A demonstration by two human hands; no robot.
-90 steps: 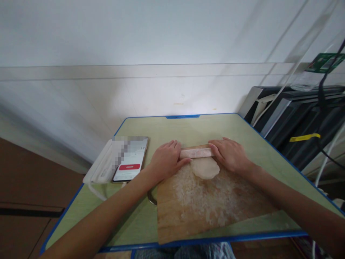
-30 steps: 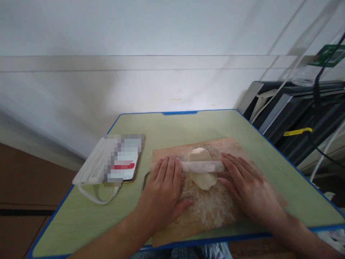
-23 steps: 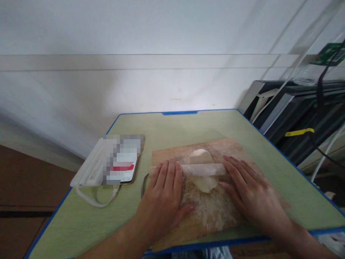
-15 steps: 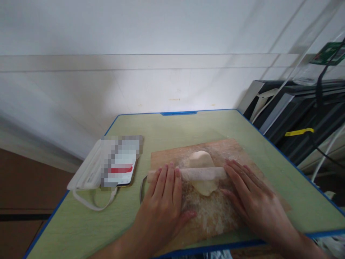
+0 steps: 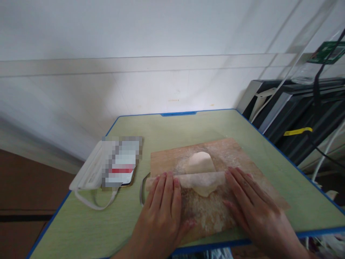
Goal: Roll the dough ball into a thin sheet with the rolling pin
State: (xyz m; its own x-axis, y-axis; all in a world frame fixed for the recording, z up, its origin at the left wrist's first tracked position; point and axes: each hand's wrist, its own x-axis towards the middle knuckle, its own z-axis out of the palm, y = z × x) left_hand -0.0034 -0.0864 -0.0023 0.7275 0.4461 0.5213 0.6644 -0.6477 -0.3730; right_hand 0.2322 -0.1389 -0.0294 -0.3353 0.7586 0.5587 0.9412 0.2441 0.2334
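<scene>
A pale rolling pin (image 5: 201, 180) lies crosswise over a flattened piece of dough (image 5: 201, 162). The dough shows on both sides of it, thicker and rounded at the far side. My left hand (image 5: 164, 208) rests with stretched fingers on the pin's left part, thumb out to the right. On the right part lies my right hand (image 5: 250, 205), its fingers also straight and flat over the pin, hiding that end. Under the dough is a wooden board (image 5: 164, 158) dusted with flour, most heavily on the near side.
The board sits on a green table (image 5: 172, 129) with a blue edge. To the left are a phone (image 5: 124, 162), partly pixelated, and a white device (image 5: 88, 172) with a strap or cable. Dark flat panels (image 5: 293, 115) and cables stand at the right, and a white wall (image 5: 161, 82) behind.
Both hands and the rolling pin have moved slightly toward me over the dough. More of the dough's far part now shows beyond the pin.
</scene>
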